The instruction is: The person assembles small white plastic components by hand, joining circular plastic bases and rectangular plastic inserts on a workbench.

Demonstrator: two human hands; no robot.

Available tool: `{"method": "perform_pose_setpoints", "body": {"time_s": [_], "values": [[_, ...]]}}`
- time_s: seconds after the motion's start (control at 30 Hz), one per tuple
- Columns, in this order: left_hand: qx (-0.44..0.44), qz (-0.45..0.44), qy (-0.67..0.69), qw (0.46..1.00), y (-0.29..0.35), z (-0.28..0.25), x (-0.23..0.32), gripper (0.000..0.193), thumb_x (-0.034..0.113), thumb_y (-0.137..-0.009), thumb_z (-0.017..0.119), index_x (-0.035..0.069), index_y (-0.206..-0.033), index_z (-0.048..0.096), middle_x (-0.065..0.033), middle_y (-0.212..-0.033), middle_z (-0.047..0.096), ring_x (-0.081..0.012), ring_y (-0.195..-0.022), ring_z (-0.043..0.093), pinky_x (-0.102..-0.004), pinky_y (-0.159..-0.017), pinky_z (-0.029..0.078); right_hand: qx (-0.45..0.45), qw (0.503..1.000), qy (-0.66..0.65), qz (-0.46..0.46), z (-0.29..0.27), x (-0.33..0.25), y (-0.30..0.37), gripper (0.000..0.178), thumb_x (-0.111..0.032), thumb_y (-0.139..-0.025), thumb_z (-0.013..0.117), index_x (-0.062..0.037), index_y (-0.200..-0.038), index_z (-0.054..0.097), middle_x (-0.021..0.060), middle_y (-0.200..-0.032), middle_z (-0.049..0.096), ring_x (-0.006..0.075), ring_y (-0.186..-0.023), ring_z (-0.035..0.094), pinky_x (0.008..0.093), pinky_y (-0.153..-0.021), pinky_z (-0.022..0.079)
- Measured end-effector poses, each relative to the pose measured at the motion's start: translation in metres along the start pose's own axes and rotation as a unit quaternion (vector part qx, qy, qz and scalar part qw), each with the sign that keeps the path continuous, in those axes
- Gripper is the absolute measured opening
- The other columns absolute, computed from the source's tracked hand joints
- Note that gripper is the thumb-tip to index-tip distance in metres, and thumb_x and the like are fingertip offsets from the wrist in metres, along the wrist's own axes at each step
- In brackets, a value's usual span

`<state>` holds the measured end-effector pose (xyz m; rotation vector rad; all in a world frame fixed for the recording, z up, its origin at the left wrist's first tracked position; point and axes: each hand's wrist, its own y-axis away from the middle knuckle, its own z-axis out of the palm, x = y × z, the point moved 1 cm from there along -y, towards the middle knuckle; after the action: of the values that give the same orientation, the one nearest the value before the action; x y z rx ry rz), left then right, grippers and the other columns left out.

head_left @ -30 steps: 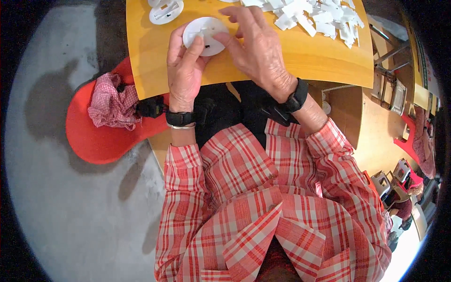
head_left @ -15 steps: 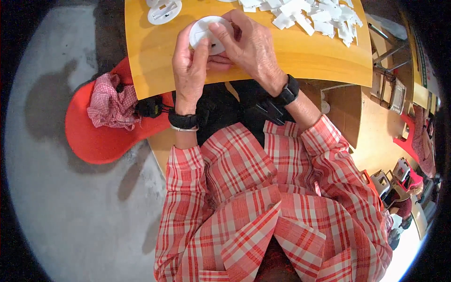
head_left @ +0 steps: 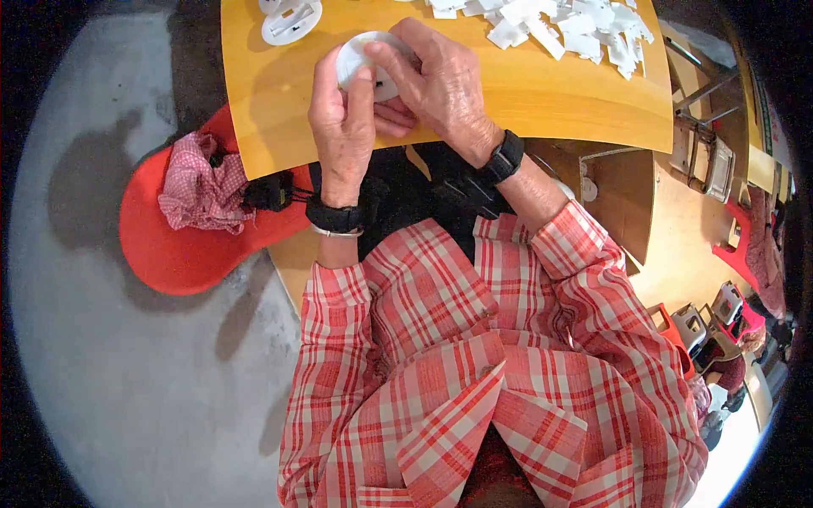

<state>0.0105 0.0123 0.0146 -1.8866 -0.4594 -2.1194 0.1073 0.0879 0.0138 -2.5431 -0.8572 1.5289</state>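
Note:
Between my two hands I hold a round white plastic disc (head_left: 351, 59), raised over the near part of the yellow table. My left hand (head_left: 343, 114) is closed round its left and lower edge, the thumb lying on its face. My right hand (head_left: 440, 80) grips the right side, its thumb pressing on the upper face and its fingers partly behind. A small dark slot shows near the disc's lower part. Another white disc (head_left: 291, 22) with a slotted middle lies at the table's far left. Flat white plastic pieces (head_left: 584, 30) are heaped at the far right.
The yellow table (head_left: 542, 110) ends in a curved near edge under my wrists. To the left is a red chair (head_left: 169, 254) with a pink checked cloth (head_left: 199, 182) on it. An open wooden compartment (head_left: 618, 190) is below the table at right, with stools (head_left: 686, 330) farther off.
Both hands and the disc have shifted slightly to the left. My right hand and wrist have turned a little, and its thumb sits slightly farther left over the disc.

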Motion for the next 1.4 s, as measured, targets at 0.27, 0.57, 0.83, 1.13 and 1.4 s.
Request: {"method": "perform_pose_setpoints", "body": {"time_s": [0.27, 0.57, 0.83, 1.13, 1.4], "values": [[-0.018, -0.045, 0.091, 0.995, -0.004, -0.005, -0.001, 0.033, 0.019, -0.093, 0.046, -0.001, -0.117, 0.037, -0.0156, -0.085, 0.058, -0.0217, -0.053, 0.062, -0.0271, -0.043, 0.054, -0.057, 0.987, -0.14, 0.057, -0.003, 0.018, -0.003, 0.032, -0.033, -0.09, 0.05, -0.0022, -0.084, 0.057, 0.0167, -0.059, 0.054, 0.0324, -0.054, 0.056, 0.0373, -0.05, 0.044], [-0.003, -0.008, 0.076, 0.997, -0.003, -0.005, -0.005, 0.034, 0.02, -0.092, 0.048, 0.0, -0.118, 0.038, -0.0166, -0.086, 0.059, -0.0213, -0.05, 0.061, -0.0264, -0.04, 0.052, -0.054, 0.991, -0.121, 0.033, 0.0, 0.01, -0.003, 0.03, -0.031, -0.087, 0.054, -0.0012, -0.085, 0.058, 0.0171, -0.062, 0.057, 0.0306, -0.056, 0.058, 0.0367, -0.051, 0.045], [0.012, 0.004, 0.044, 0.999, -0.001, -0.008, -0.009, 0.034, 0.018, -0.092, 0.049, 0.001, -0.119, 0.037, -0.014, -0.088, 0.057, -0.018, -0.051, 0.06, -0.0247, -0.04, 0.052, -0.061, 0.988, -0.126, 0.061, 0.007, 0.009, -0.002, 0.035, -0.037, -0.084, 0.057, -0.0026, -0.086, 0.059, 0.0167, -0.065, 0.06, 0.0301, -0.058, 0.06, 0.0364, -0.053, 0.047], [0.026, 0.017, 0.005, 1.0, 0.0, -0.008, -0.012, 0.034, 0.022, -0.094, 0.045, 0.001, -0.119, 0.037, -0.0125, -0.093, 0.056, -0.0182, -0.051, 0.06, -0.0237, -0.041, 0.052, -0.064, 0.985, -0.143, 0.07, 0.01, 0.007, -0.004, 0.034, -0.038, -0.081, 0.059, -0.0045, -0.086, 0.06, 0.0157, -0.067, 0.061, 0.0307, -0.061, 0.061, 0.0369, -0.055, 0.048], [0.099, 0.003, -0.013, 0.995, -0.002, 0.001, -0.005, 0.028, 0.024, -0.092, 0.051, 0.001, -0.107, 0.046, -0.0103, -0.083, 0.057, -0.0153, -0.047, 0.057, -0.0226, -0.033, 0.046, -0.04, 0.995, -0.086, 0.043, 0.01, 0.007, 0.005, 0.024, -0.029, -0.086, 0.055, -0.0054, -0.092, 0.058, 0.0156, -0.065, 0.056, 0.0342, -0.061, 0.058, 0.0391, -0.055, 0.047]]}}
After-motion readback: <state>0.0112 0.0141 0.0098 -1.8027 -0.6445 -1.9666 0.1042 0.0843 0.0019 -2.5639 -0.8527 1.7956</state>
